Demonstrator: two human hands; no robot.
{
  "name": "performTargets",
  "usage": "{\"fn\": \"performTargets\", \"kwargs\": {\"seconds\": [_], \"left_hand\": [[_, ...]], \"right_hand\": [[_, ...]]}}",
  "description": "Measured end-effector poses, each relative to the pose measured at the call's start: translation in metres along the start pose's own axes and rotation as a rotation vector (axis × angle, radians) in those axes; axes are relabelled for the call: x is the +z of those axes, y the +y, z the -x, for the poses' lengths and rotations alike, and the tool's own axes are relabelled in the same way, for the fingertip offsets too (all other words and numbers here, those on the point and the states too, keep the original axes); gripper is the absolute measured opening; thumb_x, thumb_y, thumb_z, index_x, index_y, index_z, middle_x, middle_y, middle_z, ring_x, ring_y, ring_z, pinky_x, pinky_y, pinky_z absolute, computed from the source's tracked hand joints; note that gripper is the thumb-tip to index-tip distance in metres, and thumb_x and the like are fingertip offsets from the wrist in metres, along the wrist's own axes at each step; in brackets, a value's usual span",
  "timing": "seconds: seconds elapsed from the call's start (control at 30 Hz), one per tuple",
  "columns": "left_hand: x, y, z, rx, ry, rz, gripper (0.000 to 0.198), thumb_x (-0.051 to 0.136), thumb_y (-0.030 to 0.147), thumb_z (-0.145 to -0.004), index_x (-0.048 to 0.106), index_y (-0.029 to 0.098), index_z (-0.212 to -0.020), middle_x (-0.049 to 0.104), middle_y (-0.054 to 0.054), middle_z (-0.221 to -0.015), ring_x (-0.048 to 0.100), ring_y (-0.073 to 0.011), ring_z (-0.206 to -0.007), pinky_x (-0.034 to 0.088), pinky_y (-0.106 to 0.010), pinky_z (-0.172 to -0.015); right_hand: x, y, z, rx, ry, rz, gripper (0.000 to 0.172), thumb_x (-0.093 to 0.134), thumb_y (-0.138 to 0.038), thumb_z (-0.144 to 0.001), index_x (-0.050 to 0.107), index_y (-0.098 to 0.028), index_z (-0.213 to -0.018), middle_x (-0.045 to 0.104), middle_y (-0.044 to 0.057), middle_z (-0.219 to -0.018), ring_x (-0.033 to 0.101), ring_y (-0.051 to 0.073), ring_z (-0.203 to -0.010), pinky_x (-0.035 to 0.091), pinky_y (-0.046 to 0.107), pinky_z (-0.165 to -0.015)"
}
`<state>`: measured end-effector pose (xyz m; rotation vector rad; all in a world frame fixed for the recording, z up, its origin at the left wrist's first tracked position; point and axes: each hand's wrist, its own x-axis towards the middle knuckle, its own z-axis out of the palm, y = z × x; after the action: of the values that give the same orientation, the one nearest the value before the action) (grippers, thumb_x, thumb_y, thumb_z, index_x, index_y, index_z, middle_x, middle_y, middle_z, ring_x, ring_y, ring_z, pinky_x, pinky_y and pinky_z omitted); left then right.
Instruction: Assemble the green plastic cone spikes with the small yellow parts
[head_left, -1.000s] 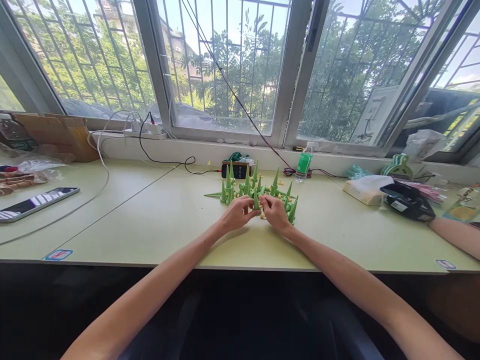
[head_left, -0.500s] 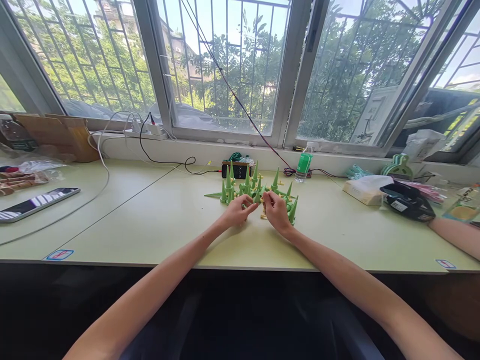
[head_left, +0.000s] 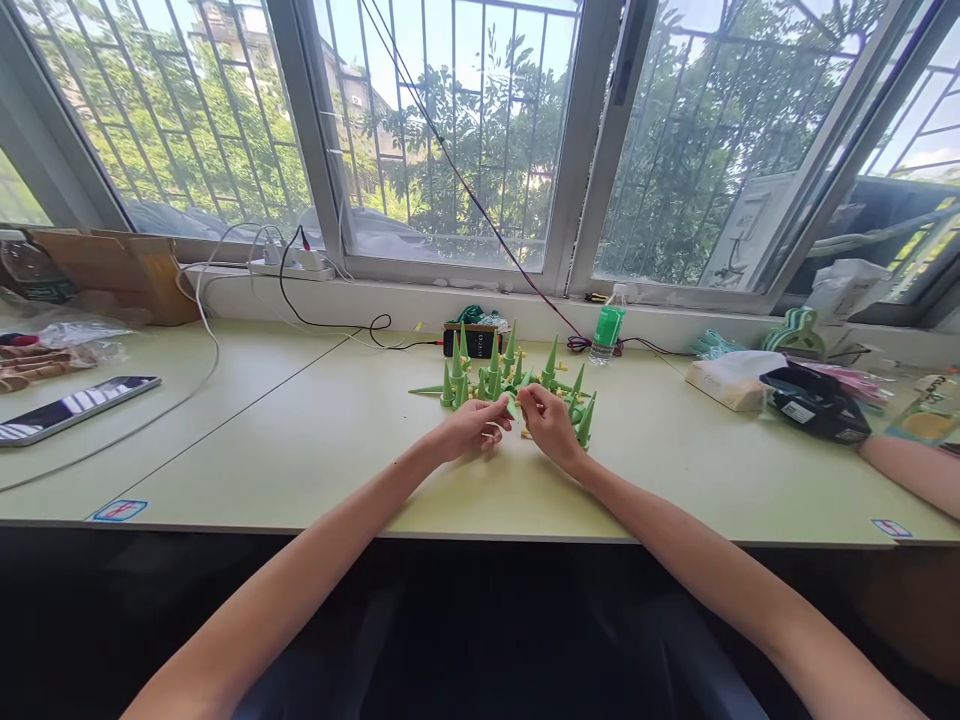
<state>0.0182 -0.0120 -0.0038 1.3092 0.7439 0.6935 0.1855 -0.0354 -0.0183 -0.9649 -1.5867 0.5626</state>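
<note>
My left hand (head_left: pixel 471 430) pinches a green pointed cone (head_left: pixel 511 406) between thumb and fingertips, with the tip tilted downward. Close beside it, my right hand (head_left: pixel 553 426) has its fingers pressed together at the cone's upper end; what they grip is mostly hidden. Several green cones (head_left: pixel 551 360) stand upright just behind both hands, and another green cone (head_left: pixel 425 389) lies on its side at the left. Small yellow pieces (head_left: pixel 562 366) are scattered among them. One yellow piece (head_left: pixel 525 435) lies on the table under my right hand.
A phone (head_left: pixel 491 343) with a lit display stands behind the cones. To its right is a green-labelled bottle (head_left: pixel 606 332). A tissue box (head_left: pixel 724 385) and a black pouch (head_left: pixel 817 402) lie near another person's arm (head_left: pixel 911 470). Another phone (head_left: pixel 79 408) and a cable lie left.
The cone in my left hand has turned from pointing up to pointing down. My left hand has rolled and shifted slightly, and my right hand has moved a little left.
</note>
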Motion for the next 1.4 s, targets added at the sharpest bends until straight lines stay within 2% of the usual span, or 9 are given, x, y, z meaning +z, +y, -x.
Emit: {"fn": "performTargets", "kwargs": {"seconds": [0.2, 0.33, 0.47, 0.7, 0.97, 1.2, 1.4], "left_hand": [[0.0001, 0.0011, 0.0009, 0.089, 0.029, -0.056, 0.049, 0.071, 0.059, -0.071, 0.059, 0.011, -0.074, 0.057, -0.003, -0.071, 0.044, -0.0042, -0.049, 0.032, -0.019, -0.041], [0.0042, 0.0040, 0.0052, 0.204, 0.095, -0.262, 0.049, 0.068, 0.060, -0.072, 0.057, 0.013, -0.069, 0.056, -0.002, -0.065, 0.045, -0.0064, -0.049, 0.033, -0.021, -0.042], [0.0077, 0.0041, 0.0068, 0.328, 0.166, -0.466, 0.043, 0.067, 0.056, -0.075, 0.053, 0.016, -0.069, 0.047, 0.004, -0.051, 0.040, -0.0058, -0.042, 0.030, -0.021, -0.043], [0.0070, -0.0017, 0.0020, 0.569, 0.338, -0.683, 0.041, 0.069, 0.052, -0.074, 0.064, 0.017, -0.095, 0.060, -0.003, -0.082, 0.048, -0.0093, -0.058, 0.042, -0.023, -0.055], [0.0085, -0.0005, 0.0038, 0.596, 0.342, -0.751, 0.043, 0.068, 0.055, -0.074, 0.069, 0.021, -0.102, 0.059, -0.007, -0.096, 0.047, -0.0104, -0.061, 0.041, -0.024, -0.055], [0.0046, -0.0026, 0.0023, 0.649, 0.325, -0.837, 0.035, 0.067, 0.049, -0.078, 0.071, 0.024, -0.102, 0.059, -0.006, -0.098, 0.044, -0.0093, -0.059, 0.041, -0.025, -0.059], [0.0028, -0.0015, -0.0007, 0.642, 0.365, -0.829, 0.037, 0.067, 0.050, -0.077, 0.068, 0.022, -0.101, 0.059, -0.005, -0.096, 0.048, -0.0087, -0.058, 0.043, -0.025, -0.060]], "right_hand": [[0.0002, 0.0022, -0.0005, -0.016, 0.000, 0.020, 0.038, 0.042, -0.054, -0.092, 0.048, -0.021, -0.075, 0.040, -0.004, -0.058, 0.038, 0.010, -0.046, 0.032, 0.024, -0.046], [-0.0005, 0.0037, -0.0009, -0.012, 0.010, 0.060, 0.039, 0.039, -0.055, -0.094, 0.046, -0.022, -0.073, 0.035, -0.005, -0.055, 0.035, 0.010, -0.046, 0.030, 0.024, -0.047], [-0.0006, 0.0049, -0.0018, -0.018, 0.033, 0.101, 0.042, 0.038, -0.055, -0.094, 0.043, -0.022, -0.069, 0.035, -0.005, -0.053, 0.033, 0.011, -0.047, 0.028, 0.025, -0.047], [-0.0004, 0.0068, -0.0036, -0.014, 0.063, 0.110, 0.044, 0.038, -0.054, -0.094, 0.037, -0.022, -0.064, 0.034, -0.004, -0.052, 0.034, 0.011, -0.049, 0.026, 0.025, -0.047], [-0.0008, 0.0061, -0.0049, 0.016, 0.074, 0.110, 0.048, 0.039, -0.057, -0.093, 0.038, -0.021, -0.061, 0.036, -0.004, -0.048, 0.034, 0.011, -0.047, 0.025, 0.026, -0.046], [-0.0006, 0.0071, -0.0053, 0.016, 0.083, 0.155, 0.050, 0.040, -0.056, -0.092, 0.034, -0.021, -0.058, 0.036, -0.004, -0.049, 0.032, 0.011, -0.049, 0.024, 0.026, -0.048], [-0.0002, 0.0089, -0.0043, 0.013, 0.112, 0.132, 0.044, 0.040, -0.054, -0.094, 0.041, -0.021, -0.064, 0.038, -0.004, -0.050, 0.036, 0.012, -0.049, 0.027, 0.025, -0.049]]}}
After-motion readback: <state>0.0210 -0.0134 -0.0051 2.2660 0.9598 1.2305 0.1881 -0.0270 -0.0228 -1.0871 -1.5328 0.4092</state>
